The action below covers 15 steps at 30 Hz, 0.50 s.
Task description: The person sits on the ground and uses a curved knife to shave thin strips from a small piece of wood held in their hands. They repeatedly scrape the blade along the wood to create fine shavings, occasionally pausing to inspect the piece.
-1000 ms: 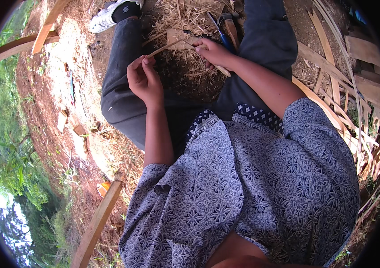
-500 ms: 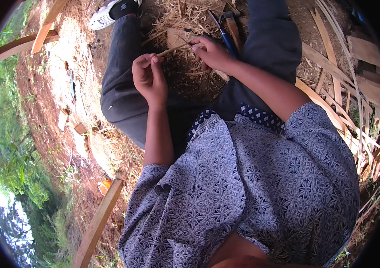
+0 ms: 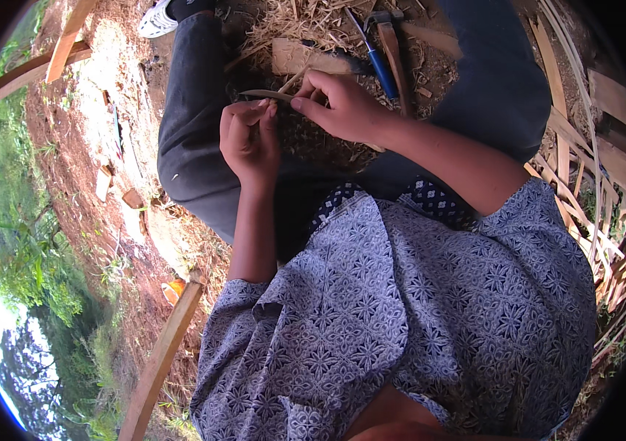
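Observation:
My left hand (image 3: 249, 138) is closed, its thumb and fingertips pinching a thin wooden stick (image 3: 294, 79) that slants up and to the right. Held in my closed right hand (image 3: 341, 105) is what looks like a knife (image 3: 263, 93), its narrow, curved blade pointing left across the stick, just above my left fingertips. The knife's handle is mostly hidden by my right hand. Both hands are close together between my bent legs, above ground strewn with shavings.
Beyond my hands lies a flat wooden block (image 3: 305, 59) among wood shavings (image 3: 294, 26). A blue-handled tool (image 3: 381, 72) and a hammer (image 3: 390, 55) lie beside my right leg. Wooden strips (image 3: 559, 121) are heaped at right. A wooden post (image 3: 158, 360) stands at lower left.
My right hand has come lower and nearer my left, and the blade now lies across the stick. The stick tilts more steeply. My right knee has shifted outward, showing more of the block and tools.

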Motion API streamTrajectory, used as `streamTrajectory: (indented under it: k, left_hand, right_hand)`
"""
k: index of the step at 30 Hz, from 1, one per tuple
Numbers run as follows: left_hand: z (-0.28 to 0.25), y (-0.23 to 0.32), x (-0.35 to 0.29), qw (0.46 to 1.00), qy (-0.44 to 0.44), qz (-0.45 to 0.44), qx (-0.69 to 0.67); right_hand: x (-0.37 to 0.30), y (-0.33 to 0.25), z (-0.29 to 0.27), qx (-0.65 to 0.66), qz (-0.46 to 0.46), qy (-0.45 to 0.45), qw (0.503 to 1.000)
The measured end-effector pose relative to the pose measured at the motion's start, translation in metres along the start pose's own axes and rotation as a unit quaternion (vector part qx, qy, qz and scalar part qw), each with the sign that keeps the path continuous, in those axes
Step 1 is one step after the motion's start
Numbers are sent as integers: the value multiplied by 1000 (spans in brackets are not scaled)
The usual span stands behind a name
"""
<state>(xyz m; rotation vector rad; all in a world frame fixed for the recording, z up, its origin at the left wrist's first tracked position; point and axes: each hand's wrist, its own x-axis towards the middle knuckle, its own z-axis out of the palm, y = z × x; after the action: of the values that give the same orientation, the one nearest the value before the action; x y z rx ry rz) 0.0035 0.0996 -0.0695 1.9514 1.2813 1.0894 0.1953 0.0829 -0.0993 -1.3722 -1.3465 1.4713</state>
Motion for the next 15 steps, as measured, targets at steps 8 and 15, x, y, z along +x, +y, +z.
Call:
streamTrajectory:
  k: [8,15]
  left_hand:
    - [-19,38,-21,996,-37,38,77]
    - [-18,41,-30,991,-68,-49,-101]
  right_hand:
    - [-31,-23,-2,18,50,-46,998]
    - [-39,-29,-6,36,55,-40,997]
